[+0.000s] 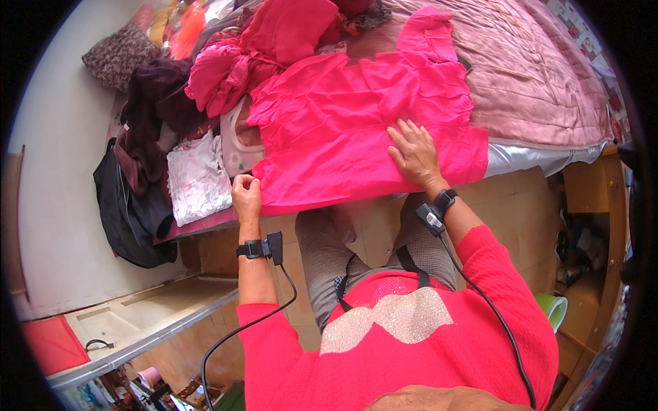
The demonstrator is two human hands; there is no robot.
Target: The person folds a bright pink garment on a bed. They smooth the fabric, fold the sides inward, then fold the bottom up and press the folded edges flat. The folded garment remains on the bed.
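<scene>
A bright pink garment (329,133) lies spread along the near edge of the bed, one short sleeve reaching up at the far right. At its lower left corner, my left hand (247,194) has thumb and forefinger pinched on the cloth edge. My right hand (414,154) rests palm down on the right half of the garment, fingers a little apart. Faint creases run across the fabric. Just left of my left hand lies a folded white printed cloth (199,177). A floral piece with a pale rim (238,146) is partly covered by the pink garment.
Crumpled pink clothes (231,72) and dark purple clothes (159,92) are heaped at the far left. A black garment (126,205) hangs over the bed's left end. A quilted pink cover (534,92) spreads right. Wooden shelving (591,185) stands at right. Cables trail from both wrist straps.
</scene>
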